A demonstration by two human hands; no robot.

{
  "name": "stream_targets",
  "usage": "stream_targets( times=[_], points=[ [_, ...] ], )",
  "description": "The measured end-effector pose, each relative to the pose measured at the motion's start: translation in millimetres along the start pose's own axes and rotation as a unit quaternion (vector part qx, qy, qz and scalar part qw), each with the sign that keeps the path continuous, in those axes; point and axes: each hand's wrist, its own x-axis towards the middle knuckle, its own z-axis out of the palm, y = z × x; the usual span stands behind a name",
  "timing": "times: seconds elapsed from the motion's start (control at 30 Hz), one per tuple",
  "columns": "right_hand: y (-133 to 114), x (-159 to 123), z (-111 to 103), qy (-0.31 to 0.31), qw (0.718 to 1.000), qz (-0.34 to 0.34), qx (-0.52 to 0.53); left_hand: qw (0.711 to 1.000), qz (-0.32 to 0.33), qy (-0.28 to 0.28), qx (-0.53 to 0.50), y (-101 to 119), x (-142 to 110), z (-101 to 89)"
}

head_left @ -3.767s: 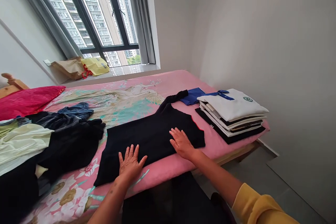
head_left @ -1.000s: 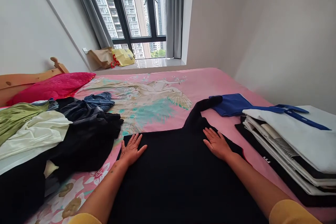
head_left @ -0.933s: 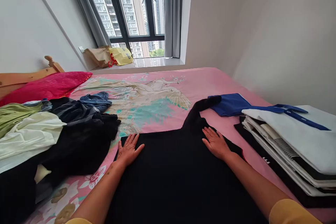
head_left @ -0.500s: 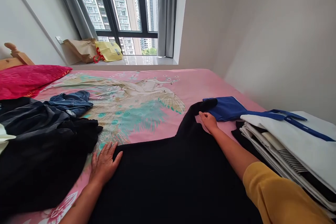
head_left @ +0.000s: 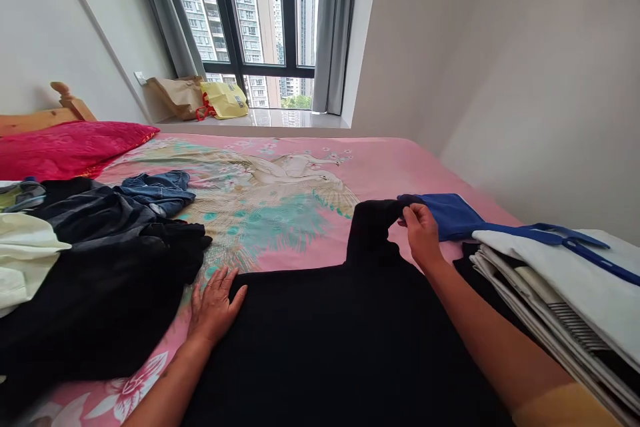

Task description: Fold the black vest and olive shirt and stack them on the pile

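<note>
The right hand (head_left: 421, 230) pinches the sleeve (head_left: 373, 220) of a black garment (head_left: 330, 340) near its end; the left hand (head_left: 214, 307) — well apart, palm down, fingers extended — rests at the garment's left edge. The garment lies spread on a pink bedsheet (head_left: 385, 167), between a loose clothes pile (head_left: 115, 280) on the left and a folded stack (head_left: 545, 300) on the right — blue cloth (head_left: 453, 213) just beside the sleeve.

The black top (head_left: 350, 333) is plain, dark and matte, spread broad and mostly smooth on the bed (head_left: 305, 253), its near part running out of view. Its far edge is almost straight. From there one sleeve (head_left: 373, 230) rises and bends sharply right, its end pinched in the right hand (head_left: 411, 219). The left hand (head_left: 216, 303) rests at the left corner.
</note>
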Motion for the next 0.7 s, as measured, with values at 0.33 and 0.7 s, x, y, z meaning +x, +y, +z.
stream_targets(
  times=[0.33,0.7],
  points=[
    [6.6,-140.3,-62.3,-0.237,0.952,0.026,-0.191,1.000,-0.002,0.004,-0.001,-1.0,0.4,4.4],
    [39.4,-103.3,-31.1,-0.268,0.888,-0.017,-0.372,0.999,-0.001,-0.031,-0.018,-1.0,-4.0,-4.6]
  ],
)
